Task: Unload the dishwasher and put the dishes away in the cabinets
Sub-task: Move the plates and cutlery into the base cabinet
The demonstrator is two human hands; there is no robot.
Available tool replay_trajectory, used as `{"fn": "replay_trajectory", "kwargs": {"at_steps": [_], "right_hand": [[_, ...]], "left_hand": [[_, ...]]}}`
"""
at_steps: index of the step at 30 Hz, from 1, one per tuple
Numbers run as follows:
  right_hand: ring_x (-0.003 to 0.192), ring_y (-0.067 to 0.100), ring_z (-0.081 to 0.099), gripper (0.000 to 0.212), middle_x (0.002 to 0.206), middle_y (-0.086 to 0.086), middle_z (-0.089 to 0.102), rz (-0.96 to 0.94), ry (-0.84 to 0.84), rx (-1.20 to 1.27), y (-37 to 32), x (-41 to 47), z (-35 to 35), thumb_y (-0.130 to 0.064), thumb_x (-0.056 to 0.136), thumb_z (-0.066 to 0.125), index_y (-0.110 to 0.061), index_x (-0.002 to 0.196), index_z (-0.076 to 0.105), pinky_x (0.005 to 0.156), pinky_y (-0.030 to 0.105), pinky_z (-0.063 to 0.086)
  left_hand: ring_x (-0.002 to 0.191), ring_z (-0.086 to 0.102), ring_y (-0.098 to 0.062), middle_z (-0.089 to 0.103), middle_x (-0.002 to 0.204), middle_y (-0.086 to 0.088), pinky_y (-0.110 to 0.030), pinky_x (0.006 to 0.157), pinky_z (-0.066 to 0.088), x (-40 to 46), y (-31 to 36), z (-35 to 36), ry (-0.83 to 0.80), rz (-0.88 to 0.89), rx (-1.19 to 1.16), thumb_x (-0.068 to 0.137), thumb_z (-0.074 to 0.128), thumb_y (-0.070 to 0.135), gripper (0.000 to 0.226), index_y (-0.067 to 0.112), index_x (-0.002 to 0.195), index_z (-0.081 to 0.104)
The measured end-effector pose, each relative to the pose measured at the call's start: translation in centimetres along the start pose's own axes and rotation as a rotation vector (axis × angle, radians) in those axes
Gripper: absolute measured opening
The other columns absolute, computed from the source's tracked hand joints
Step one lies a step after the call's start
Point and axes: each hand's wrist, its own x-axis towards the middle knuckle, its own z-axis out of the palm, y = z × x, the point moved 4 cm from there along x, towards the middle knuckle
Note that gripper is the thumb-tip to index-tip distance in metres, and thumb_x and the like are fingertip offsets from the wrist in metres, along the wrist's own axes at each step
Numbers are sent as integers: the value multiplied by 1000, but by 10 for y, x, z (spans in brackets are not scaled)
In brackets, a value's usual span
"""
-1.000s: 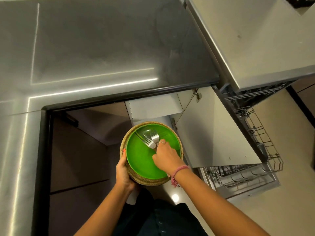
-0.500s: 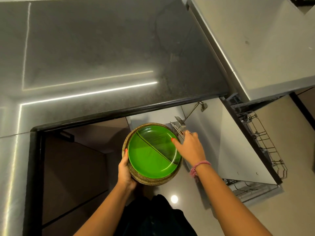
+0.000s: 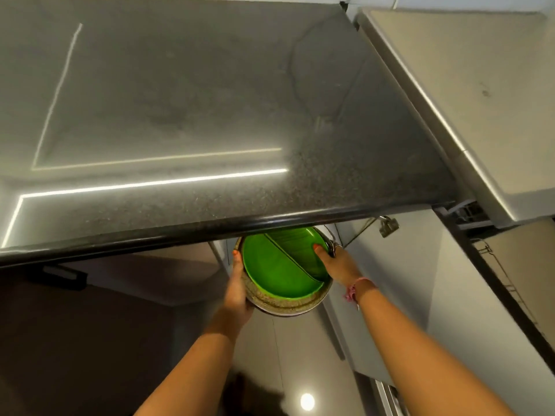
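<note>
I am looking down past a dark speckled countertop (image 3: 210, 115) that is filling the upper two thirds of the frame, its rounded black front edge running across the middle. Just below that edge, slightly right of centre, I am holding a stack of dishes: a green divided plate (image 3: 282, 265) is sitting on top of a brown speckled plate (image 3: 279, 304), and the far rim of the stack is tucking under the counter edge.

My left hand (image 3: 237, 289) is curling around the left rim of the stack, thumb lying along the top edge and the other fingers hidden underneath. My right hand (image 3: 336, 262) is closing on the right rim, thumb pressing onto the green surface. Between those fingers and the rim some thin metal cutlery (image 3: 330, 246) is showing; it looks pinched against the stack, though I cannot tell exactly what pieces they are. A pink bracelet (image 3: 354, 288) is hanging at my right wrist.

In the lower left of the frame a dark brown cabinet front (image 3: 75, 340) is standing below the counter. To the right, a pale open door panel (image 3: 420, 280) is angling away, with a small metal latch (image 3: 389, 226) near its top. In the upper right a light grey appliance top (image 3: 480, 100) is sloping toward the corner. A ceiling light is reflecting off the glossy floor (image 3: 307, 401) at the bottom.
</note>
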Motion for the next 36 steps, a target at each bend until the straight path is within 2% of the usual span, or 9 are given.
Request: {"fn": "replay_trajectory", "kwargs": {"at_steps": [4,10,13,17,20,23,31,33,36], "right_hand": [[111,31,58,46,121,13,63,-18,8,18,4,49,9,-45,93,51,-12,125,57,90,31,43],[108,30,59,51,118,12,63,-54,72,130,18,112,35,-48,90,55,-10,123,58,93,35,47],[103,31,62,48,117,12,63,-83,96,226,24,139,46,-44,89,58,-10,122,59,93,41,51],[62,8,50,36,92,2,62,-195,117,277,15,166,48,-37,93,55,-13,118,60,43,13,40],[56,5,40,37,80,-2,57,-271,113,291,4,185,52,-35,93,54,-10,121,57,30,6,27],[57,6,43,40,87,2,59,-339,120,270,-9,195,58,-33,93,54,-9,124,55,29,6,28],[19,-2,38,28,64,1,47,-376,74,246,-13,200,57,-31,95,50,-7,108,53,25,9,25],[28,3,50,32,68,5,56,-381,63,257,-14,205,59,-33,94,52,-4,107,54,30,11,36],[72,26,71,34,90,15,69,-389,58,265,-16,210,64,-34,90,55,-3,106,56,66,35,59]], "left_hand": [[108,60,-27,61,122,-8,-40,92,50,57,-5,-19,344,90,303,94,39,54,51,14,121,54],[130,42,-33,44,142,-16,-42,109,34,121,-4,-33,398,275,453,101,37,36,47,8,138,43],[122,45,-25,42,142,-20,-27,99,35,148,-7,-36,420,385,430,102,36,20,40,-1,135,42],[133,39,-29,37,147,-17,-37,111,30,173,-10,-34,473,523,367,97,36,8,45,3,142,36],[126,46,-32,48,140,-15,-43,108,36,185,-1,-30,533,559,230,94,42,31,49,9,138,47],[116,54,-30,58,129,-12,-43,101,44,186,9,-26,516,677,174,75,46,61,73,12,128,56],[140,19,-31,26,152,-16,-47,115,20,202,1,-22,633,909,481,88,53,52,78,5,146,31],[140,19,-30,26,151,-13,-46,115,22,202,-2,-21,658,943,510,87,56,47,76,5,145,31],[137,26,-28,32,147,-11,-44,113,26,198,-2,-19,702,973,527,84,59,38,68,8,141,39]]}}
